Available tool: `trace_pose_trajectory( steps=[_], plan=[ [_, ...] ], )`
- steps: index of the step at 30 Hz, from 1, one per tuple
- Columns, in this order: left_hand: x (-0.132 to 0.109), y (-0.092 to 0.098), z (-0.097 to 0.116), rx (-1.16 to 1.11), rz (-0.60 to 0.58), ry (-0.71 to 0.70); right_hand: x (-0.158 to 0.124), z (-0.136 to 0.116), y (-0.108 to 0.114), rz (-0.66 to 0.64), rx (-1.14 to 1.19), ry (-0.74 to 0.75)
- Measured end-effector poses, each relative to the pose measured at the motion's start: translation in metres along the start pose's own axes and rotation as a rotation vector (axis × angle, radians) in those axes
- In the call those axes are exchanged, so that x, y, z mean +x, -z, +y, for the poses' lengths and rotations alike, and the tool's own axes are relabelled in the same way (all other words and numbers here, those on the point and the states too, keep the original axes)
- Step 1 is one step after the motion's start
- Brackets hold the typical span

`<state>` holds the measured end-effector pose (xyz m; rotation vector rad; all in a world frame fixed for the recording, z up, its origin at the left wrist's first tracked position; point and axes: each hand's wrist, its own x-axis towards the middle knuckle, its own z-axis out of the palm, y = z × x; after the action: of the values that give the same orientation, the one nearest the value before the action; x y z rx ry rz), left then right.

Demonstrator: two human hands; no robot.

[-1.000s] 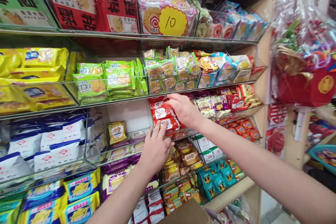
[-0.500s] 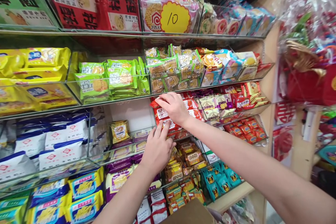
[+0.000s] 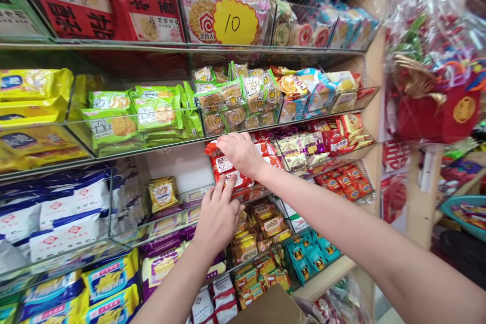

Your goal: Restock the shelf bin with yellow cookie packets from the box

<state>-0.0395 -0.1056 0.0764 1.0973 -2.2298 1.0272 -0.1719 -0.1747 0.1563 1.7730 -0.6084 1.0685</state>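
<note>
A stack of red snack packets [image 3: 224,164] fills one clear bin of the third shelf. My right hand [image 3: 240,153] lies palm down on top of them, fingers curled over the packets at the left of the stack. My left hand [image 3: 217,216] is just below, fingers stretched up and touching the lowest red packets at the bin's clear front wall [image 3: 250,193]. Whether either hand grips a packet is hidden. Left of the red bin, a single gold packet [image 3: 162,194] stands in a nearly bare bin.
Clear acrylic shelves hold green cracker packs [image 3: 132,116], yellow packs [image 3: 30,96], white-and-blue bags [image 3: 64,212] and teal packets [image 3: 313,258]. A yellow "10" price tag [image 3: 235,23] hangs on the top shelf. A cardboard box corner [image 3: 271,309] sits below. Cellophane-wrapped red goods [image 3: 433,71] hang at right.
My right hand slid left across the red packets and settled on the left of the stack. My left hand stayed at the bin's front. The view shifted slightly.
</note>
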Motion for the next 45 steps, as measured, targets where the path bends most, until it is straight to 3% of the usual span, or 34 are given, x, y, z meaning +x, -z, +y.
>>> trace_pose_trajectory(
  steps=[9,16,21,27,35,42,45],
  plan=[
    [0.000,0.000,0.001,-0.014,0.018,-0.005,-0.004,0.009,0.009,-0.113,-0.053,0.074],
    [-0.001,-0.001,0.001,-0.012,0.015,-0.004,-0.001,0.009,0.019,-0.050,-0.061,0.036],
    [-0.002,-0.002,0.002,-0.017,0.010,0.006,-0.004,0.008,0.009,-0.155,-0.006,0.139],
    [-0.002,-0.004,0.002,-0.014,0.009,0.007,-0.007,0.003,-0.012,-0.165,0.007,0.015],
    [-0.001,-0.002,0.002,-0.031,0.012,0.003,0.001,0.003,-0.010,-0.282,0.051,-0.016],
    [-0.002,0.004,0.001,-0.030,0.015,-0.020,-0.003,-0.018,-0.009,-0.211,0.031,-0.254],
    [-0.003,0.005,0.000,-0.028,0.013,-0.025,-0.003,-0.015,-0.011,-0.251,0.099,-0.223]
  ],
)
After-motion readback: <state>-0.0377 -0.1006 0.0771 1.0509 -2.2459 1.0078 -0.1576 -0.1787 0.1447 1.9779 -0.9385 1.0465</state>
